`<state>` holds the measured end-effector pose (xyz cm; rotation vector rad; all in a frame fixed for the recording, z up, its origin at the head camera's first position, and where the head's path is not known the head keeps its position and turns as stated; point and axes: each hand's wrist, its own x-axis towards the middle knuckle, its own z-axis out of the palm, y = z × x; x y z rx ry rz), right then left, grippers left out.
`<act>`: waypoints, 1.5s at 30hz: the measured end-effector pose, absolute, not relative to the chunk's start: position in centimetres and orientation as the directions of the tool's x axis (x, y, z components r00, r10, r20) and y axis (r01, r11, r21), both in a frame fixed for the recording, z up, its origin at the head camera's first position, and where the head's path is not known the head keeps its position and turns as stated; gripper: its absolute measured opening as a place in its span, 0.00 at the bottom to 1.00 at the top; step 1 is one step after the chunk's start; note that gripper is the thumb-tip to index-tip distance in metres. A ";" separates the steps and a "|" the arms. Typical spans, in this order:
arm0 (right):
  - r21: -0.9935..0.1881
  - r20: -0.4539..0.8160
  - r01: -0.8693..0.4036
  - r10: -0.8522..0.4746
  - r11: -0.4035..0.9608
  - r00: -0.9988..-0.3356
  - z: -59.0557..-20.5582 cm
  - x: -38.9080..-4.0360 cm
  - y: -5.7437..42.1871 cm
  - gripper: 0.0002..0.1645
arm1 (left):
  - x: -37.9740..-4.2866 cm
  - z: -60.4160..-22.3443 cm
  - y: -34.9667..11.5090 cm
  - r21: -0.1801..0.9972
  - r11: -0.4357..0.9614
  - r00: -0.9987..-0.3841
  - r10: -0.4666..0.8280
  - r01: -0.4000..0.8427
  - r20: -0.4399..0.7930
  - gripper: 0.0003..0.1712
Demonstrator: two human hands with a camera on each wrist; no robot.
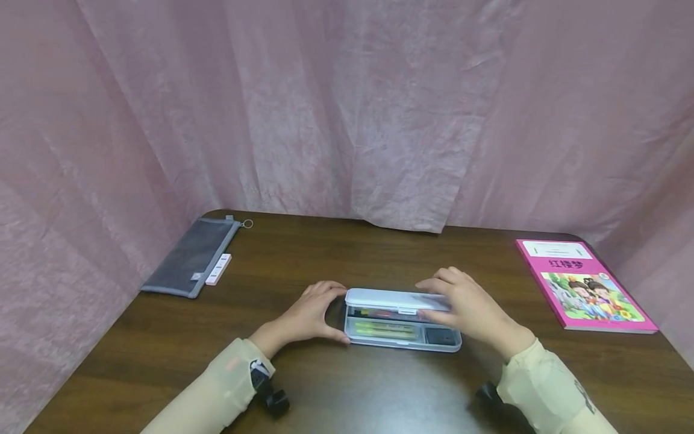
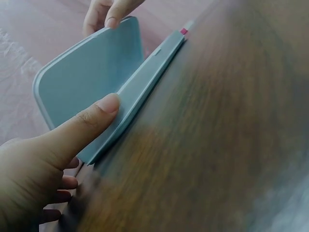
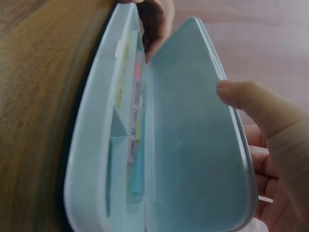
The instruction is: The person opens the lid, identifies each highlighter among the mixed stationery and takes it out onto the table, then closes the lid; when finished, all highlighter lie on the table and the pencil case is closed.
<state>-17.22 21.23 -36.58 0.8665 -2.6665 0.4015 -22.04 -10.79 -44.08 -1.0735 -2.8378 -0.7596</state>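
Note:
A pale blue pencil case point(image 1: 403, 345) lies on the table with its lid point(image 3: 193, 125) raised partway on the far-side hinge. My left hand point(image 1: 309, 313) holds the case's left end, thumb at the front edge and the other fingers behind. With the thumb on the lid's free edge and fingers behind it, my right hand point(image 1: 472, 307) grips the lid near its right end. Inside, yellow-green pens point(image 1: 385, 330) lie in the front compartment beside a dark square area point(image 1: 440, 336). More pens point(image 3: 135, 111) lie along the back, partly hidden by the lid in the head view.
A grey zip pouch point(image 1: 190, 256) lies at the table's far left, with a small white and pink block point(image 1: 219, 269) against its right edge. At the far right is a pink book point(image 1: 588, 286). Pink curtains point(image 1: 347, 120) hang behind the wooden table point(image 1: 303, 253).

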 end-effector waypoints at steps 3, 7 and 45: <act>-0.156 0.412 -0.601 -0.501 0.784 -0.761 -36.4 -17.4 21.2 0.25 | -22.0 -44.0 -10.7 0.417 0.656 -0.764 0.621 0.629 0.177 0.54; -0.115 0.507 -0.618 -0.489 0.778 -0.710 -36.3 -17.7 21.0 0.21 | -21.9 -44.1 -10.8 0.411 0.662 -0.767 0.617 0.627 0.176 0.53; -0.136 0.710 -0.450 -0.230 0.883 -0.665 -36.7 -20.2 19.9 0.16 | -22.0 -44.5 -10.5 0.410 0.668 -0.773 0.608 0.621 0.181 0.50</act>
